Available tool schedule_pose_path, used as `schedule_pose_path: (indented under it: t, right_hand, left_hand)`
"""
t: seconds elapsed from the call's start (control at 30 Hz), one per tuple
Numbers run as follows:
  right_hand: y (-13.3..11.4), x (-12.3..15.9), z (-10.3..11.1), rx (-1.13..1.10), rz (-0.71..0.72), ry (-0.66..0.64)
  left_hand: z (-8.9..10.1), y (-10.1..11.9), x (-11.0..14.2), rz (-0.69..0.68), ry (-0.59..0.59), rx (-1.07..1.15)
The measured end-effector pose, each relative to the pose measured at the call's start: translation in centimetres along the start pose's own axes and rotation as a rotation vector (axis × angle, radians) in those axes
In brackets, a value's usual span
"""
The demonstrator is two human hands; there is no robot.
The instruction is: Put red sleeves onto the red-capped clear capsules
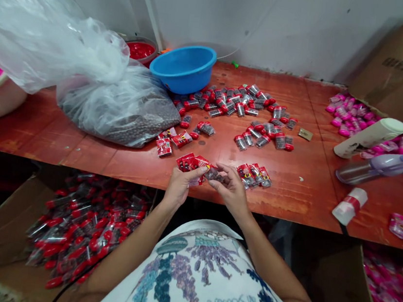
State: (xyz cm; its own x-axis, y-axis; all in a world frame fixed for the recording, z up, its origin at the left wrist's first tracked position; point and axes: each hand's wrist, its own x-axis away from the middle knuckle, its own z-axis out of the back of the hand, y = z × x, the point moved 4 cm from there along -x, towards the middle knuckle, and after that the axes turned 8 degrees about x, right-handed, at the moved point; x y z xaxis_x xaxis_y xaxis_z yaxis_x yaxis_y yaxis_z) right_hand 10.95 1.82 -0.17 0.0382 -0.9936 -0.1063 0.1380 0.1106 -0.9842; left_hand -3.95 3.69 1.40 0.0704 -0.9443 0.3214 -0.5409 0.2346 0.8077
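Both my hands meet over the near edge of the red-brown table (287,196). My left hand (180,183) pinches a small red-printed packet at its upper corner. My right hand (232,189) has its fingers closed on the other side of the same small packet (214,174), which shows dark contents. Just beyond my left hand lie flat red packets (186,161). To the right of my right hand is a row of several red packets (253,175). Farther back lie several small clear containers with red caps and dark contents (241,108).
A blue basin (184,70) and a clear plastic bag of dark pieces (129,108) stand back left. At right are a white cylinder (370,137), a clear bottle (360,171), a tape-like roll (349,205) and pink containers (356,118). Below left is a box of red-capped containers (89,228).
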Motion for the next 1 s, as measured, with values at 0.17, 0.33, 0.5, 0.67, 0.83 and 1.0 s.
schedule_pose_path:
  t: [0.17,0.33,0.5,0.67,0.83,1.0]
  right_hand:
    - [-0.6,0.0,0.4,0.053,0.024,-0.096]
    - [0.0,0.1,-0.4,-0.073,-0.035,-0.032]
    - [-0.1,-0.1,-0.4,-0.039,0.011,-0.035]
    - [0.5,-0.1,-0.2,0.001,0.004,-0.068]
    - [2.5,0.0,0.9,0.048,-0.093,0.039]
    - [4.0,0.3,4.3,0.434,-0.134,0.122]
  left_hand:
    - [0.4,0.1,-0.1,-0.064,0.055,0.028]
    - [-0.3,0.0,0.2,-0.062,-0.025,-0.034]
    - [-0.7,0.0,0.4,-0.053,-0.054,-0.005]
    - [-0.3,-0.7,-0.2,0.012,-0.063,-0.050]
    - [0.0,-2.4,-0.7,0.103,-0.083,0.003]
    - [1.4,-3.1,-1.4,0.221,0.041,0.158]
